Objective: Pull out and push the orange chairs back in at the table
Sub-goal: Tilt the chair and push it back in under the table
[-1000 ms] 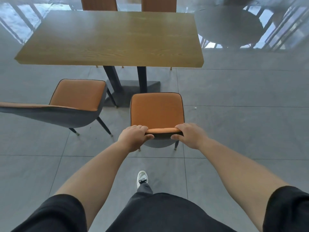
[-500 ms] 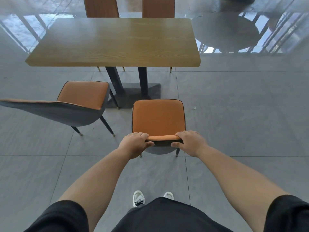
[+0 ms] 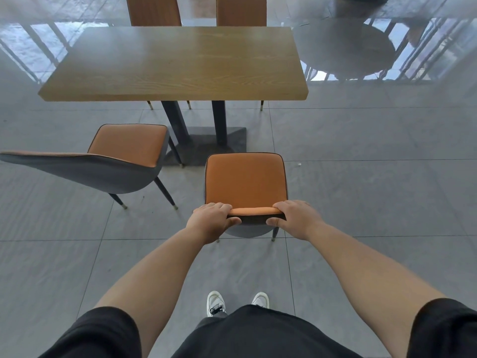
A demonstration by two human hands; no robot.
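- At the far side of the wooden table (image 3: pixel 175 63): two orange chair backs (image 3: pixel 154 10), tops cut off by the upper frame edge; seats hidden behind the tabletop, only thin leg tips showing beneath it.
- Near chair (image 3: pixel 245 180): orange seat, dark piping, stands on the grey tile floor (image 3: pixel 374 192) clear of the table, seat front facing the table's dark pedestal base (image 3: pixel 206 143). Backrest seen from above and foreshortened; front legs hidden under the seat, two rear leg tips just visible.
- Left chair (image 3: pixel 129 144): pulled out and turned at an angle, grey shell back running off the left frame edge; apart from the near chair.
- Left hand (image 3: pixel 210 220): fingers curled over the top rail of the near chair's backrest, thumb pressed against its dark rear face; fingertips hidden on the seat side.
- Right hand (image 3: pixel 296 218): same clasp on the rail's right end, thumb on the rear face, fingertips hidden.
- Both forearms: extended forward, converging on the backrest; black sleeves cut off at the lower corners.
- White shoes (image 3: pixel 215 303): toes only, side by side, partly covered by black clothing.
- Upper right: round dark table (image 3: pixel 346 51), blurred by glare and reflections; detail hard to make out.
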